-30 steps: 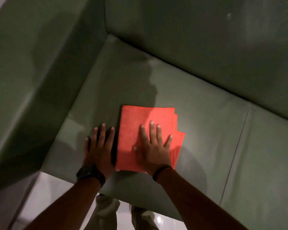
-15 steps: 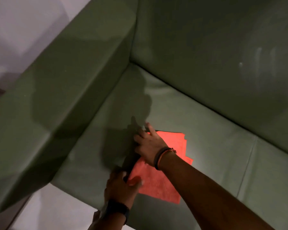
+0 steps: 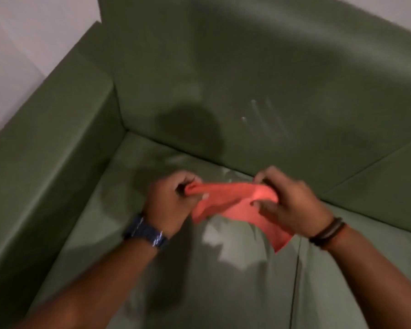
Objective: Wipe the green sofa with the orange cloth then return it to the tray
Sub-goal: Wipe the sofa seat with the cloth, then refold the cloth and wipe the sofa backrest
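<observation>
The orange cloth (image 3: pixel 233 205) hangs stretched between both hands, lifted a little above the seat of the green sofa (image 3: pixel 235 281). My left hand (image 3: pixel 170 203) pinches its left end, and my right hand (image 3: pixel 292 200) grips its right end. A loose corner of the cloth droops below my right hand. The frame is blurred by motion. No tray is in view.
The sofa's left armrest (image 3: pixel 64 119) rises on the left and its backrest (image 3: pixel 247 79) stands behind the hands, with faint streaks on it. A seam (image 3: pixel 296 281) splits the seat cushions on the right. Pale wall (image 3: pixel 22 39) shows at the top left.
The cloth lay flat on the seat under my right hand; both hands have now picked it up and hold it off the cushion. The view has tilted up toward the backrest.
</observation>
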